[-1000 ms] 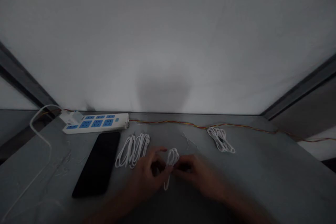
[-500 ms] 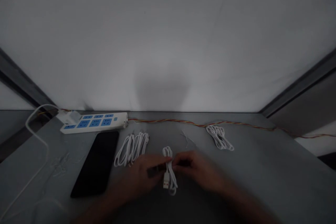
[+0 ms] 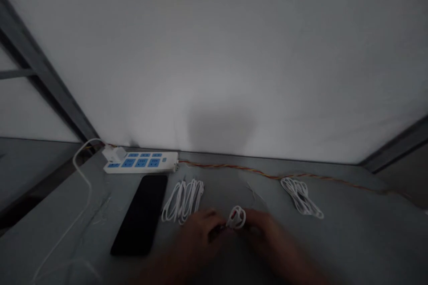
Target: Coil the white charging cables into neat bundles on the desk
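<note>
Between my two hands is a small coiled white USB cable (image 3: 236,217), its loops facing up and away from me. My left hand (image 3: 203,231) pinches it from the left, fingers closed. From the right, my right hand (image 3: 264,231) grips the same bundle with its fingers curled. The USB plug is hidden from this angle. Just beyond my left hand lie coiled white cables (image 3: 183,200) on the grey table. Another coiled white cable (image 3: 301,198) rests further out to the right. Thin white ties (image 3: 255,193) lie in front of my right hand.
A black phone (image 3: 140,216) lies left of the hands. Behind it, a white power strip with blue sockets (image 3: 142,163) holds a white charger (image 3: 115,153) with a trailing cord (image 3: 87,187). A twisted red-yellow wire (image 3: 230,167) runs along the back near the pale wall (image 3: 220,53).
The view has swung left, so everything sits further right. Both hands have tipped the held cable, so its loops now point up and its USB plug no longer shows.
</note>
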Available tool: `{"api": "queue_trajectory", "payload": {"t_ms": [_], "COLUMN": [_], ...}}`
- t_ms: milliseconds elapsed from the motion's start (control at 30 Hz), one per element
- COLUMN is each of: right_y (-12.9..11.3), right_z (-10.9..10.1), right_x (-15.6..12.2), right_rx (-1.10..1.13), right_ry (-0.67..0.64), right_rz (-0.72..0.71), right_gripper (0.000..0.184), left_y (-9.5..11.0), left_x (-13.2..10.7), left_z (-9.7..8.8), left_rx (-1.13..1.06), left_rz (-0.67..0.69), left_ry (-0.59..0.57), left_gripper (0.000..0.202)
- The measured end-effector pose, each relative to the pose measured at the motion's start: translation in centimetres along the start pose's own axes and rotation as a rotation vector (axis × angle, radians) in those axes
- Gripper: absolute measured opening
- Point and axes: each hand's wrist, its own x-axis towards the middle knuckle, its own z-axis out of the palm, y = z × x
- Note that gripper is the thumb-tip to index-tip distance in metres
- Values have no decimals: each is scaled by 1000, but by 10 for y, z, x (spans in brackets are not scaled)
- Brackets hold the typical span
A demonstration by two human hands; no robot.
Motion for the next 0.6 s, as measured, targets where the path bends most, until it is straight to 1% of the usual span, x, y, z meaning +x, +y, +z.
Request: {"api": "queue_trajectory", "payload": {"t_ms": [100, 200, 267, 333, 367, 400, 433, 467, 533, 567, 600], "right_y": [3, 8, 12, 15, 17, 20, 24, 29, 42, 50, 59], "right_z": [3, 9, 12, 8, 2, -8, -20, -36, -71, -89, -105], "right_x": [-1, -1, 0, 4, 6, 7, 8, 7, 3, 0, -4], "right_rx": [92, 188, 229, 234, 213, 175, 105, -8, -262, -379, -487], "right_ry": [8, 43, 40, 77, 130, 218, 329, 461, 696, 774, 821], "right_rz": [43, 64, 50, 20, 12, 1, 0, 40, 166, 238, 329], "right_gripper": [27, 33, 32, 33, 37, 42, 49, 54, 56, 54, 51], "left_y": [1, 3, 3, -1, -4, -7, -11, -14, -18, -18, -17], "left_x": [0, -3, -5, -5, -4, -2, 0, 3, 8, 10, 11], "left_z": [2, 5, 7, 6, 4, 0, -4, -10, -22, -27, -32], "left_rx": [-48, -99, -126, -97, -40, 62, 203, 345, 569, 638, 687], "left_rz": [-15, 5, 77, 187, 235, 271, 279, 236, 95, 27, -31], "left_ry": [22, 30, 5, 2, 28, 106, 186, 243, 229, 207, 173], "left_gripper": [9, 22, 26, 21, 18, 18, 22, 24, 26, 29, 32]}}
